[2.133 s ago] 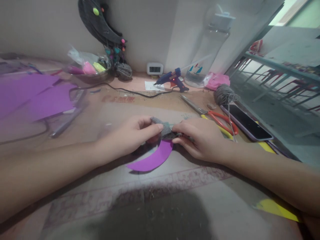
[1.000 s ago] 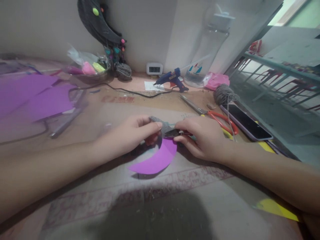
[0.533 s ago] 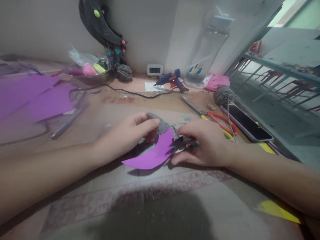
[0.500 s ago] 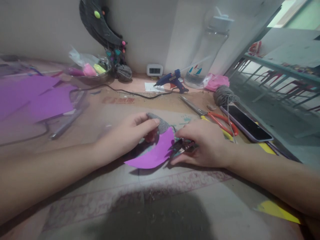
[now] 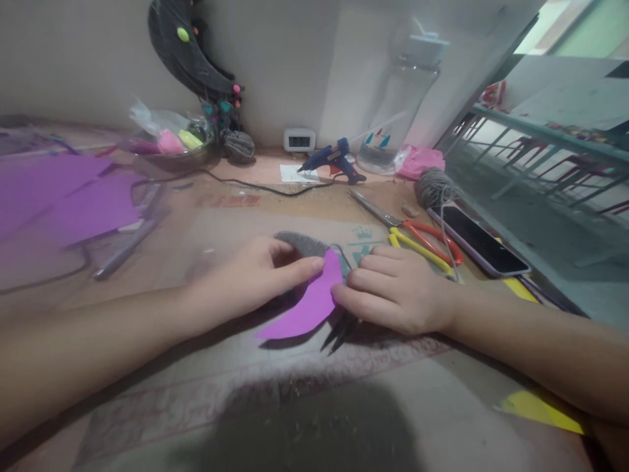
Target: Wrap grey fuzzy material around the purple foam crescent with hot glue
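Note:
My left hand (image 5: 250, 275) pinches a purple foam crescent (image 5: 307, 305), thumb and fingers closed on its upper end. That end is wrapped in grey yarn (image 5: 302, 244). My right hand (image 5: 396, 292) rests just right of the crescent, fingers curled and touching its edge. It covers a small pair of snips (image 5: 339, 335), and only the dark blades poke out below the hand. Both forearms lie on the cardboard-covered table (image 5: 236, 223).
Orange and yellow scissors (image 5: 417, 237), a phone (image 5: 479, 240) and a grey yarn ball (image 5: 432, 187) lie right of my hands. A blue glue gun (image 5: 334, 159), a small clock (image 5: 299, 139) and a water bottle (image 5: 398, 98) stand at the back. Purple sheets (image 5: 63, 203) lie left.
My right hand has lowered with the snips from the crescent's yarn end to the table beside it. The crescent has tilted flatter, and my left hand keeps its pinch.

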A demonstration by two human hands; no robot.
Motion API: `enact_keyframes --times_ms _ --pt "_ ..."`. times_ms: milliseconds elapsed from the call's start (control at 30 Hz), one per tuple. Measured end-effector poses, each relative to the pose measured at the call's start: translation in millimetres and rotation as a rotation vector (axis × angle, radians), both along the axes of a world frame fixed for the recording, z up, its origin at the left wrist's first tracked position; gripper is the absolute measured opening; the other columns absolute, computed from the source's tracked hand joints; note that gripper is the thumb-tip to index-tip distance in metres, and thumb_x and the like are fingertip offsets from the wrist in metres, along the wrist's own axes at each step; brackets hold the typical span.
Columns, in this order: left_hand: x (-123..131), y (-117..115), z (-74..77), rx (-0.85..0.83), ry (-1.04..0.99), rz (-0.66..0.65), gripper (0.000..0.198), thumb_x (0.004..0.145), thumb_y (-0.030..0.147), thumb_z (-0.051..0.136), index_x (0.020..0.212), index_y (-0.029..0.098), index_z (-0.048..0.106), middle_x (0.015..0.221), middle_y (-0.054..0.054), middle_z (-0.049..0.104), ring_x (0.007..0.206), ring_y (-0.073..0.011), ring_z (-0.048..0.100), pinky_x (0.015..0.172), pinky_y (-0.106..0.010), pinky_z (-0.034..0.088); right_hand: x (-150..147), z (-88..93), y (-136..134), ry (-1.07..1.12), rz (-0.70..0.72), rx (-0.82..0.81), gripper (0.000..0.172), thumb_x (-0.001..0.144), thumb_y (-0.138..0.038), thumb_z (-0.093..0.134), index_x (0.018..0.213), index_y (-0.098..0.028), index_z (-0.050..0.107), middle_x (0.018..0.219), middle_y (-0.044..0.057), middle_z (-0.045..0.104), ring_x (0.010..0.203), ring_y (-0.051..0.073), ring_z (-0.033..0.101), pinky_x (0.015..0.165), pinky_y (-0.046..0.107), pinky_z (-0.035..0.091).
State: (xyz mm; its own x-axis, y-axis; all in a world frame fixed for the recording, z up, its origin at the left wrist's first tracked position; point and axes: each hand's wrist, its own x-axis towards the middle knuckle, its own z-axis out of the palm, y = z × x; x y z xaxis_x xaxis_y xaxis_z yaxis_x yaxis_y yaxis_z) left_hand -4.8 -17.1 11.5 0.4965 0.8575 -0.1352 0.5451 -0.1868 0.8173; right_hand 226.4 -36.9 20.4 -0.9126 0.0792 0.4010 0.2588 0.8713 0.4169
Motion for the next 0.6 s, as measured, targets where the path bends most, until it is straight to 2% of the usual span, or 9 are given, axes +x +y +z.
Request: enact_keyframes --times_ms 100,233,367,500,600 --pt "0.7 -0.3 -0.7 0.048 -0.001 -0.051 0.036 0.086 0.050 0.055 0.075 0.018 0.067 0.066 0.001 0.062 0.056 -0.0133 0.051 0.047 -0.023 0.032 1.0 -1.0 0.6 -0.002 -0.009 -0.003 0.021 0.095 -0.013 0.045 0.089 -0.015 0.064 0.066 0.001 0.060 0.060 0.016 0.047 0.057 0.031 0.030" --pt "1.4 -0.4 -0.2 0.173 0.023 -0.096 0.037 0.087 0.046 0.054 0.063 0.018 0.057 0.061 0.003 0.054 0.056 -0.0114 0.046 0.049 -0.023 0.030 0.0 -2.3 -0.3 0.024 -0.007 -0.045 0.021 0.096 -0.016 0.045 0.088 -0.015 0.064 0.067 0.001 0.062 0.060 0.015 0.048 0.058 0.031 0.030" --pt "1.7 -0.9 2.5 0.182 -0.018 -0.141 0.037 0.090 0.041 0.052 0.062 0.018 0.053 0.059 0.005 0.047 0.055 -0.0098 0.043 0.052 -0.022 0.032 -3.1 -4.3 -0.2 0.204 -0.090 -0.285 0.028 0.096 -0.036 0.051 0.082 -0.015 0.062 0.061 0.001 0.058 0.057 0.014 0.048 0.057 0.029 0.031" --pt "2.3 -1.5 3.3 0.145 -0.048 -0.138 0.034 0.091 0.038 0.050 0.063 0.018 0.052 0.059 0.006 0.044 0.055 -0.0095 0.043 0.052 -0.022 0.032 -3.4 -8.1 4.3 0.354 -0.275 -0.524 0.027 0.091 -0.030 0.058 0.067 -0.017 0.056 0.059 -0.001 0.054 0.055 0.011 0.045 0.056 0.025 0.031" --pt "2.4 -1.2 2.6 0.142 -0.057 -0.143 0.032 0.091 0.034 0.050 0.064 0.018 0.053 0.060 0.006 0.045 0.057 -0.0100 0.044 0.053 -0.022 0.033 -3.9 -9.6 6.5 0.389 -0.346 -0.672 0.023 0.087 -0.027 0.062 0.067 -0.017 0.056 0.059 -0.003 0.051 0.054 0.009 0.043 0.054 0.022 0.031"
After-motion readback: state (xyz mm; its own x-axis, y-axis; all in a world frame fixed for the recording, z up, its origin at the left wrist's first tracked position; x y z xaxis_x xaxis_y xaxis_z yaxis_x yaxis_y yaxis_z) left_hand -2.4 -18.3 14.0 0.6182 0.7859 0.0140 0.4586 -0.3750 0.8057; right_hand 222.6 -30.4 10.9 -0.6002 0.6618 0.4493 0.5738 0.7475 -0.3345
